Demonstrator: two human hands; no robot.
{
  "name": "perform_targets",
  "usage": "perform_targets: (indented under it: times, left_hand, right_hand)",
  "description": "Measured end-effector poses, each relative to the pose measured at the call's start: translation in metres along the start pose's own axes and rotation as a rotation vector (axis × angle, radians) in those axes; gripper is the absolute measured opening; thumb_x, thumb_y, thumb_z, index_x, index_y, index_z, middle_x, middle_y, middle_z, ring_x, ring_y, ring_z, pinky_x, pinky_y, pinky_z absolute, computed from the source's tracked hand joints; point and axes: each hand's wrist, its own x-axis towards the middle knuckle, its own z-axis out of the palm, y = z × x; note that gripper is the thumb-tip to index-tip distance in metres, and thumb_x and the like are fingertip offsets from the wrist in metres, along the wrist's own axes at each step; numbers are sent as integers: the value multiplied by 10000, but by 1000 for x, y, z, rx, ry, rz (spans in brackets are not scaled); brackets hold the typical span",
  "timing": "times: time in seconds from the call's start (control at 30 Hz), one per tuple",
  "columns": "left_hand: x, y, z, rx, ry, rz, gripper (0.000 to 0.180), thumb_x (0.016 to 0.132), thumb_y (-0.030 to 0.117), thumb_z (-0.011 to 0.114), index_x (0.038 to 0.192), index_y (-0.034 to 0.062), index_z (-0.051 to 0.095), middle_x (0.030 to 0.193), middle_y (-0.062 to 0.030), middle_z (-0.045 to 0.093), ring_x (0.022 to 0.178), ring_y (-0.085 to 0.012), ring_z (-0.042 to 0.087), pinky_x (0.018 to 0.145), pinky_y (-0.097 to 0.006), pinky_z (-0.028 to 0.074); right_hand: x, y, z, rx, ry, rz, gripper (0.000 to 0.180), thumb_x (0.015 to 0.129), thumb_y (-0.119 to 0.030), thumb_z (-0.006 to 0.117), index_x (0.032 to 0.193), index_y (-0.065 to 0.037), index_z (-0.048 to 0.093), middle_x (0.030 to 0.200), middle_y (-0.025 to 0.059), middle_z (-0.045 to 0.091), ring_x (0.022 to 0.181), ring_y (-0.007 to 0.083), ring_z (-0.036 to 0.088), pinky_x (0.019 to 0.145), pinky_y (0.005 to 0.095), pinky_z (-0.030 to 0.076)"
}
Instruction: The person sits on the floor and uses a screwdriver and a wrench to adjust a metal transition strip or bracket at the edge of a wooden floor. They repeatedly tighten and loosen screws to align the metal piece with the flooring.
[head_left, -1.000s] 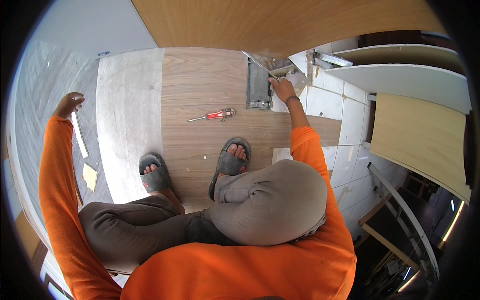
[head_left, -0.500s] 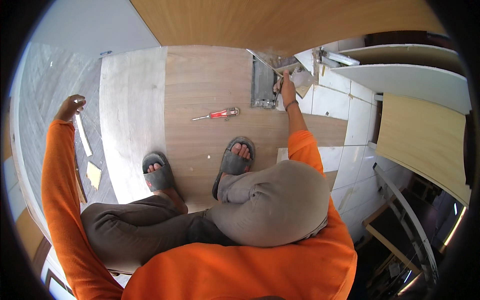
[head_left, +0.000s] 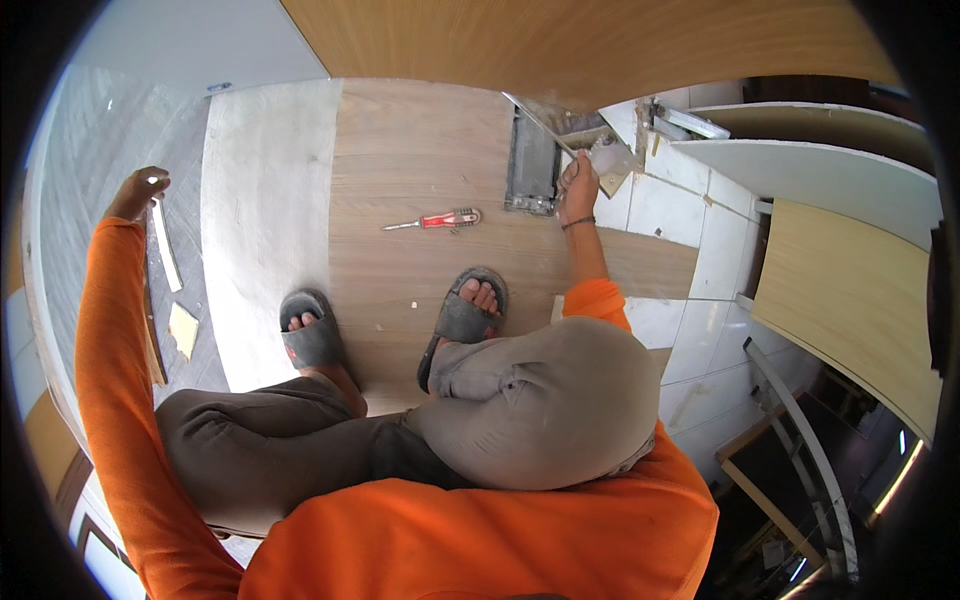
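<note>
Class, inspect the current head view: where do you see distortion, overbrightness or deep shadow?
Head view throughout: wooden panel bows along its lower edge; pale floorboard looks washed out, brightest near its bottom; lower right sinks into shadow; black fills the corners.

Left hand [head_left: 136,194] curls wide of the body, right hand [head_left: 579,192] curls ahead.

From here I see a floor [head_left: 385,270] of brown and pale boards [head_left: 430,140], white tiles [head_left: 667,212] to the right; a red-handled screwdriver [head_left: 437,219] lies on the brown part, near two dark sandals [head_left: 465,322]
</note>
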Motion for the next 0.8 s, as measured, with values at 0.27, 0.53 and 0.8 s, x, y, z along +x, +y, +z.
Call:
perform_targets:
  times: [0.27, 0.53, 0.8]
  left_hand:
    - [-3, -14, -10, -6, -40, -107, 374, 922, 274, 632, 1222, 51, 617, 931, -179, 698, 842, -272, 692, 733, -375, 552]
    - [5, 16, 3, -4, -44, -35, 381, 915, 275, 633, 1224, 54, 619, 931, -178, 701, 832, -272, 688, 698, -367, 543]
    - [26, 49, 18, 34, -60, 23, 389, 938, 275, 595, 1244, 34, 600, 973, -188, 704, 860, -281, 691, 730, -388, 549]
  right_hand:
    - [-54, 16, -7, 83, 33, -157, 486, 1016, -303, 505, 599, -170, 294, 586, -56, 232, 542, 97, 222, 544, 275, 259]
    - [-59, 7, -11, -343, 17, -290, 443, 976, -306, 579, 612, -64, 507, 614, -1, 479, 564, 115, 408, 557, 282, 356]
    - [-51, 24, -25, -856, 149, -517, 460, 1028, -346, 438, 779, 1, 610, 624, 66, 532, 596, 159, 491, 597, 337, 411]
